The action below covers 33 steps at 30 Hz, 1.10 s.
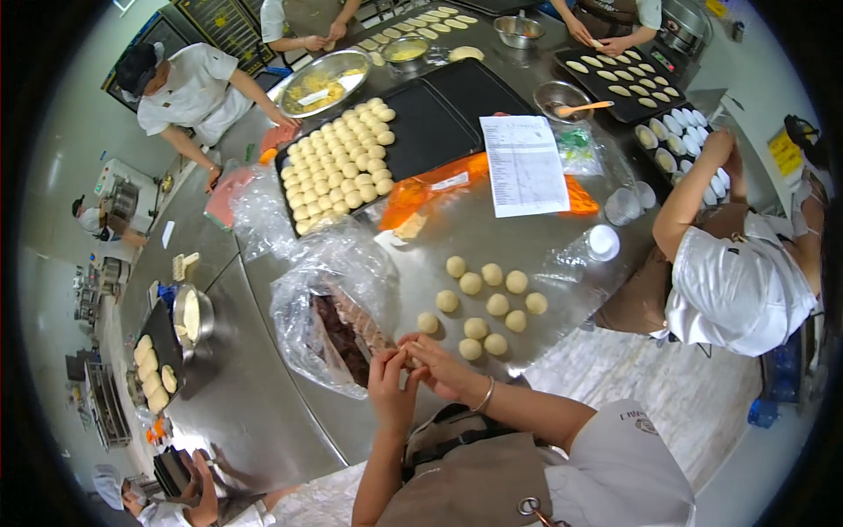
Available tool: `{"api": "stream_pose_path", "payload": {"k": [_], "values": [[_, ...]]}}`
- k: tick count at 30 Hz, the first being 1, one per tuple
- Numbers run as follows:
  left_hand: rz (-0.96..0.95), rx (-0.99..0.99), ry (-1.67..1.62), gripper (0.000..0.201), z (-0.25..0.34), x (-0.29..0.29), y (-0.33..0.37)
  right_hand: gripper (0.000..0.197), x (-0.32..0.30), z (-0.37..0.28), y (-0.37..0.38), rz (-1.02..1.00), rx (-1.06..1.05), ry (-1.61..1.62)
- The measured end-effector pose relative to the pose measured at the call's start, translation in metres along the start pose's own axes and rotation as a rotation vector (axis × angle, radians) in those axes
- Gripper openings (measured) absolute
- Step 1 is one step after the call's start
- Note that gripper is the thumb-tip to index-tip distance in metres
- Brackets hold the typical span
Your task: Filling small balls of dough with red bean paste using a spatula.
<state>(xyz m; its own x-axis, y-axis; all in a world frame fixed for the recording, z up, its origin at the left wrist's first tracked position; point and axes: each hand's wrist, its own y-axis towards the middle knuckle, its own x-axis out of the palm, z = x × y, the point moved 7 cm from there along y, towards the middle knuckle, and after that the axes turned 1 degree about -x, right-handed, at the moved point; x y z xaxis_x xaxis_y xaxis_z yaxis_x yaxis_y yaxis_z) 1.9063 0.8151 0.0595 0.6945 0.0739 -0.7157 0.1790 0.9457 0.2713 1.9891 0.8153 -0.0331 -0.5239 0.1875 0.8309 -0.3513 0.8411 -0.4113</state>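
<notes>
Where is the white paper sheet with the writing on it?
The paper sheet lies on the steel table right of centre, partly over the black tray and an orange bag.

A small pale dough piece (408, 358) sat pinched between the fingertips of the left hand (392, 386) and the right hand (443, 367), mostly hidden. Eleven round, smooth, cream dough balls (486, 305) lay clustered on the steel table at 1 o'clock from it.

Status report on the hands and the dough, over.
Left hand and right hand pinch one dough piece. Ten dough balls ahead. Filling bag touching the left hand.
</notes>
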Motion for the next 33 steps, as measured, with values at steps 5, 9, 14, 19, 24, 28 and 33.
{"api": "stream_pose_path", "payload": {"k": [5,9,14,19,24,28,33], "values": [[-0.025,-0.218,-0.206,0.014,-0.032,0.014,-0.022,0.02,-0.027,0.029,-0.007,0.037,-0.024,-0.02],[-0.085,-0.492,-0.365,0.016,-0.048,0.027,-0.038,0.022,-0.049,0.039,-0.013,0.054,0.051,-0.152],[-0.101,-0.167,-0.1,0.018,-0.021,0.036,-0.046,0.024,-0.062,0.048,-0.019,0.044,0.161,0.031],[-0.093,-0.19,-0.097,0.016,-0.037,0.045,-0.05,0.023,-0.075,0.039,-0.02,-0.028,0.139,0.249],[-0.092,-0.544,-0.474,0.033,-0.048,0.06,-0.059,0.024,-0.114,-0.051,-0.015,0.348,-0.372,-1.191],[-0.08,-0.553,-0.416,0.041,-0.074,0.05,-0.071,0.027,-0.11,-0.182,0.005,0.621,-0.819,-1.637],[-0.194,-0.52,-0.322,0.036,-0.073,0.059,-0.073,0.034,-0.207,-0.221,0.047,0.732,-0.409,-1.979]]}}
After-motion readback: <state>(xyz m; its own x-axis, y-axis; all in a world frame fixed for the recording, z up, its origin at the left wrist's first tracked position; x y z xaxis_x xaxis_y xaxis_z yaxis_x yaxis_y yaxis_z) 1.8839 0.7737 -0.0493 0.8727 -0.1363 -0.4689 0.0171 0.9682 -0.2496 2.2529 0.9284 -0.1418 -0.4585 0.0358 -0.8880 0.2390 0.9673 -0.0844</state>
